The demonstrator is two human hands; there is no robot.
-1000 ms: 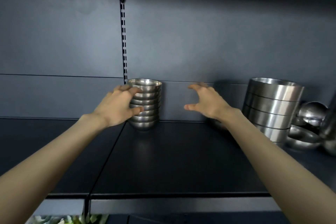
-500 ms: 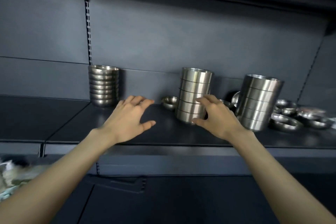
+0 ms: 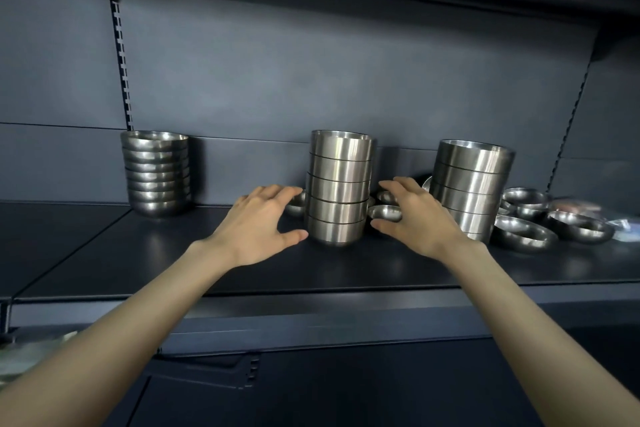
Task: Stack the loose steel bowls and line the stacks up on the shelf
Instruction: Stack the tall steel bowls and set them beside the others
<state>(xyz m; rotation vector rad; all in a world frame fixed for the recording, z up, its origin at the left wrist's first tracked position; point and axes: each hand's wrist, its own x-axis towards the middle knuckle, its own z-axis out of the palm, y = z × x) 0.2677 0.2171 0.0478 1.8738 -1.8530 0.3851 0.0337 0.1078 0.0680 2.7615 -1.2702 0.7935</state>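
The middle stack stands on the shelf between the wide-spread fingers of the left hand and the right hand, which grip nothing yet. A low, uneven squeeze could tip it, and the right fingers may knock the loose bowl just behind them.

Both bare forearms reach up and forward, the left hand just left of the middle stack of bowls and the right hand just right of it, palms down, fingers spread and lightly curved, thumbs pointing inward toward its base, holding nothing.
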